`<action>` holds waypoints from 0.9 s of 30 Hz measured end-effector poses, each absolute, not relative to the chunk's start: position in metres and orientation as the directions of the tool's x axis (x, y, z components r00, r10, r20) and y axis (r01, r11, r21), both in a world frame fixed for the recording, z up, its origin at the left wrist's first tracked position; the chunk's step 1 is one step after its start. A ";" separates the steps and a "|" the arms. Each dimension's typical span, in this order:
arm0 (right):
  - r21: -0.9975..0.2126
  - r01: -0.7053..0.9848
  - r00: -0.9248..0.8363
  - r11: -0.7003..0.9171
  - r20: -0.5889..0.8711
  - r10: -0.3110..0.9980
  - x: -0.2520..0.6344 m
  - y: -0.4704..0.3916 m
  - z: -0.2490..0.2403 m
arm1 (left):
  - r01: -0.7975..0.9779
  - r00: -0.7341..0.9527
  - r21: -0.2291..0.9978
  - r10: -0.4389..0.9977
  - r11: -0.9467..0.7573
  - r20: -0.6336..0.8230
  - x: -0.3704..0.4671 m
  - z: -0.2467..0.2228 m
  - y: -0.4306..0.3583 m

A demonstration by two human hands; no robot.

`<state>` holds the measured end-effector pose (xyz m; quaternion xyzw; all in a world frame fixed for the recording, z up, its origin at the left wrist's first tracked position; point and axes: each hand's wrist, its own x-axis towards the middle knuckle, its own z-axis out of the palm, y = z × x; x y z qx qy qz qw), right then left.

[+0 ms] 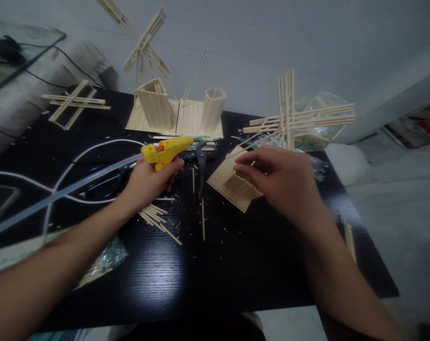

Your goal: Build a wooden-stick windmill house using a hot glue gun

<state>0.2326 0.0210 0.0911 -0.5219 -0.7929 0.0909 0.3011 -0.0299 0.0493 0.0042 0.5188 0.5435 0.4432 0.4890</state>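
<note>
My left hand (156, 180) is wrapped round the grip of a yellow glue gun (172, 147), whose nozzle points right; a long translucent glue stick (94, 176) runs out of its back. Right of centre, my right hand (271, 175) is over a small piece made of wooden sticks (231, 184), with thumb and index finger close together at its upper edge. Whatever lies between those fingertips is too small to make out. Dark scissors (201, 166) rest on the table between the hands. Loose sticks (158, 220) lie below my left hand.
Stick-built towers on flat bases (158, 106) stand at the back of the black table (236, 270). Crossed stick frames (286, 118) are at the back right, others at the back left. A white cable (58, 182) loops on the left. Plastic-wrapped sticks (108, 260) lie front left.
</note>
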 end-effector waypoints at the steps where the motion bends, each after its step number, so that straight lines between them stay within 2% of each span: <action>1: -0.471 0.767 -0.266 0.435 0.383 0.885 0.232 0.021 0.091 | 0.127 0.018 0.990 0.997 0.068 -0.071 -0.030 0.004 0.049; 5: -0.511 0.750 -0.240 0.420 0.381 0.893 0.233 0.021 0.091 | 0.120 0.021 0.991 0.998 0.062 -0.065 -0.029 0.007 0.048; 18: -0.484 0.729 -0.329 0.484 0.373 0.868 0.231 0.022 0.088 | 0.127 0.004 0.989 0.997 0.072 -0.073 -0.029 0.005 0.048; 27: -0.531 0.715 -0.307 0.455 0.345 0.887 0.231 0.020 0.089 | 0.132 0.003 0.989 0.997 0.071 -0.072 -0.028 0.008 0.047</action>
